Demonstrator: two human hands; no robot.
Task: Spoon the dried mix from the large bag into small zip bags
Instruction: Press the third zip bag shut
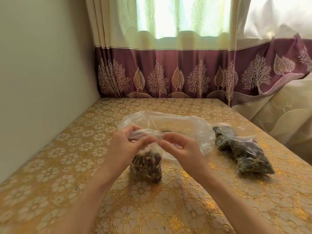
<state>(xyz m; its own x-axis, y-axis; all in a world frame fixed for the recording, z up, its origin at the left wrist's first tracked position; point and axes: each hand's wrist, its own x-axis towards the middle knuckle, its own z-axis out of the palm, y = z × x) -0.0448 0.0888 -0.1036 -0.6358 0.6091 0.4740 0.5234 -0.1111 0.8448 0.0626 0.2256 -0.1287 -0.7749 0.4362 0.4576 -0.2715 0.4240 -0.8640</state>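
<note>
A small clear zip bag (146, 167) stands upright on the table, filled with dark dried mix. My left hand (125, 143) pinches the left part of its top strip. My right hand (181, 147) pinches the right part of the same strip. Behind them lies the large clear bag (190, 125), open and nearly flat, with little showing inside. No spoon shows clearly; a small dark green thing sits inside the large bag, behind the strip.
Two filled small bags (248, 153) lie on the table at the right. The table (70, 166) wears a gold flowered cover. A wall runs along the left; curtains (168, 73) hang behind and spill onto the right edge.
</note>
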